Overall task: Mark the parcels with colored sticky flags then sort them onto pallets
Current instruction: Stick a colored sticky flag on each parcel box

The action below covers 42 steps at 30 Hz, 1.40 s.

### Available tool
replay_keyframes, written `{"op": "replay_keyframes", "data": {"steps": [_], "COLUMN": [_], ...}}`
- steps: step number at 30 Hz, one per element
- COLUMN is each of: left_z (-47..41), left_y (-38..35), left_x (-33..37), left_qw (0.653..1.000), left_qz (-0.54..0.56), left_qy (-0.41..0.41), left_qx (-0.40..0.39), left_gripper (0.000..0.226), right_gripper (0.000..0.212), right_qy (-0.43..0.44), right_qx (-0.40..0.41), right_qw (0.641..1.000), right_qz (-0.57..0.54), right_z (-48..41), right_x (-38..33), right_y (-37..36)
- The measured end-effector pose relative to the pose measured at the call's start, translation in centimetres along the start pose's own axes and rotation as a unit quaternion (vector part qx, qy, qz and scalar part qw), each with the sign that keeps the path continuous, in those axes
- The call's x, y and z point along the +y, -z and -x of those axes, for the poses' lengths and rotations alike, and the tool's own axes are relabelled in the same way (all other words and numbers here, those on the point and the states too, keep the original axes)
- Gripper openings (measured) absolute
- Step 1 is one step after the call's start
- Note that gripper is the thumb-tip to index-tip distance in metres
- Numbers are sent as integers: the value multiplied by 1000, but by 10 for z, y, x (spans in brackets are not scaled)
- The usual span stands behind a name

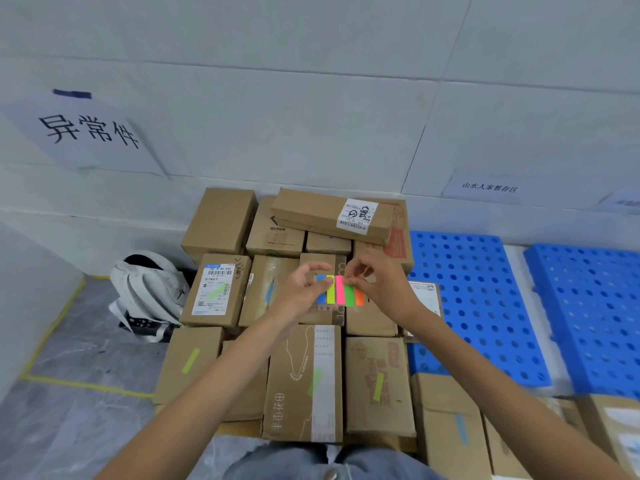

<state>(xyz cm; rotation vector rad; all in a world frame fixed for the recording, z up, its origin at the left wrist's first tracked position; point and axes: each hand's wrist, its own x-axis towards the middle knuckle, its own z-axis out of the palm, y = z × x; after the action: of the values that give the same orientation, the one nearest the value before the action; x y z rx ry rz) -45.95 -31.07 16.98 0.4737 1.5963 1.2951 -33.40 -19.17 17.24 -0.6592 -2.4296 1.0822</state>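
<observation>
Above the middle of the parcel pile, near the wall edge of the floor, your left hand [301,289] grasps the flag pad [341,292] between thumb and fingers, with its strips side by side from blue to orange. Your right hand [384,285] pinches the upper end of a strip at the orange side of the pad. Whether it holds one strip or several cannot be told.

Hazards from this position:

1. Double pick. A pinch that reaches too deep is likely to lift two strips together. Separate at the tip only.
2. Wrong colour. The strips touch one another. Parcels [377,362] nearest you carry a green flag [378,386] each, and one at the near right carries a blue flag [462,429]. Picking the neighbouring strip would probably send a parcel to the wrong one of the blue pallets [478,306].
3. Adhesive loss. A strip that curls onto your fingertips may then bond weakly to cardboard and drop off during the carry.
4. Covered barcode. The labelled parcel [207,306] at the left of the pile has a green strip lying across its shipping label. Placing a flag there can obscure the code.
5. Unstable stack. The long parcel [311,211] at the wall side rests across others and shows no flag. Reaching over the pile could dislodge it.
</observation>
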Motion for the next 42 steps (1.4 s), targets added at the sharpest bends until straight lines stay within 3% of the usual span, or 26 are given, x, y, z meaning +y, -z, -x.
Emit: {"op": "replay_keyframes", "data": {"steps": [4,13,20,29,42], "left_z": [1,-4,-8,-11,-14], "left_y": [-2,1,6,10,12], "left_x": [3,4,5,6,8], "left_qw": [1000,1000,994,976,990], "left_qz": [12,-7,79,185,89], "left_qy": [-13,-24,3,61,54], "left_qx": [9,18,73,101,100], "left_gripper": [15,19,27,35,27], "right_gripper": [21,14,25,19,19], "right_qy": [-7,-38,50,76,52], "right_qx": [-22,1,17,81,47], "right_qw": [1000,998,992,981,993], "right_qz": [10,-44,115,158,95], "right_z": [-3,-10,-11,-14,-16], "right_x": [1,-3,-1,-8,-7], "right_y": [-1,-10,-19,-25,-27]}}
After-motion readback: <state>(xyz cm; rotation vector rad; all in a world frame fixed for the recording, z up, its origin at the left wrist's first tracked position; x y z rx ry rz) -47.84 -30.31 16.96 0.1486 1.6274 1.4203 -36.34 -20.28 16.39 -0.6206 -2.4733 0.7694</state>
